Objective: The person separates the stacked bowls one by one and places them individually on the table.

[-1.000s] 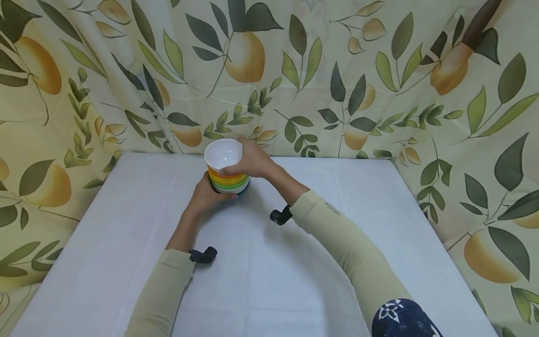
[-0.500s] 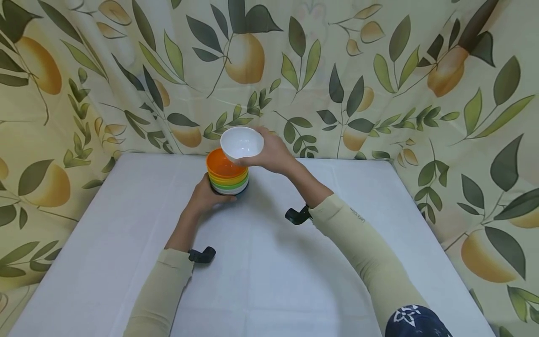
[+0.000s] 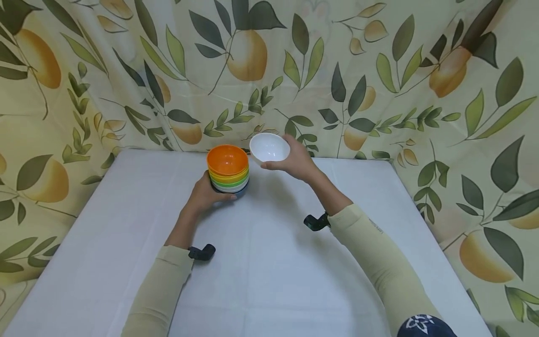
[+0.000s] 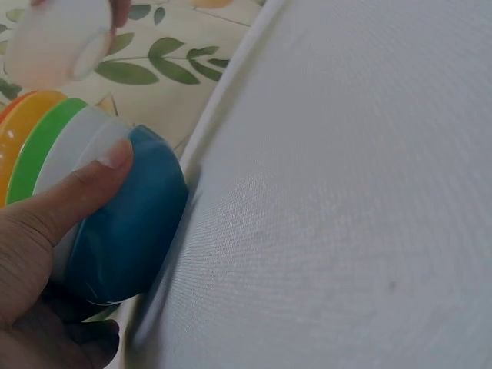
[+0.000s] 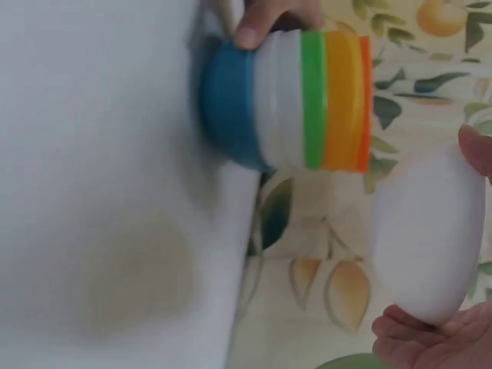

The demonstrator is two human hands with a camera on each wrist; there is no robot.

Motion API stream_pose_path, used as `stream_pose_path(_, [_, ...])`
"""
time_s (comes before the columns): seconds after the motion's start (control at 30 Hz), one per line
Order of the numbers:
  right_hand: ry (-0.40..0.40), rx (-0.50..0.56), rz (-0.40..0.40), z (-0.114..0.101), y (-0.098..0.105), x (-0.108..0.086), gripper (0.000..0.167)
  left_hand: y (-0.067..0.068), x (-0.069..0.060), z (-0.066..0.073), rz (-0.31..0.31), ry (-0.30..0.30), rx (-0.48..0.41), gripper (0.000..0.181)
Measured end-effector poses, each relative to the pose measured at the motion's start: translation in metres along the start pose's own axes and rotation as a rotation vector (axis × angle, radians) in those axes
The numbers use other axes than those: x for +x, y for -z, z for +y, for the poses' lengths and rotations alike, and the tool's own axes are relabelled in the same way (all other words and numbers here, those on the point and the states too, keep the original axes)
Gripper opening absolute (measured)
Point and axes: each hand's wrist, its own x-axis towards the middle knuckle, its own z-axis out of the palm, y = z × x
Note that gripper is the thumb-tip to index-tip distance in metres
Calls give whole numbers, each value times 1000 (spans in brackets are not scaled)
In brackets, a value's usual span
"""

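Just left of centre in the head view, your left hand grips the nested bowls low, likely to steady them. Your right hand grasps the white bowl by its sides, raised just right of them. The table ends close behind; wider room opens toward the lower right.

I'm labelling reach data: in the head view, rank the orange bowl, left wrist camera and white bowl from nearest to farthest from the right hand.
1. White bowl: in the right hand.
2. Orange bowl: to the left, atop the stack.
3. Left wrist camera: lower left.
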Motion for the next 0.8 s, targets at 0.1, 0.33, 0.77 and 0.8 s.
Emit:
stream_pose_path(0.1, [-26, -9, -7, 15, 0, -2, 103, 0, 1, 0, 2, -11, 6, 112])
stream_pose_path(0.33, [-86, -29, -13, 54, -11, 0, 111, 1, 3, 2, 4, -20, 8, 112])
stream_pose_path(0.77, [-66, -80, -82, 81, -40, -6, 107, -4, 3, -3, 16, -4, -15, 113])
stream_pose_path(0.8, [-66, -83, -86, 81, -40, -7, 108, -4, 2, -3, 18, -5, -18, 113])
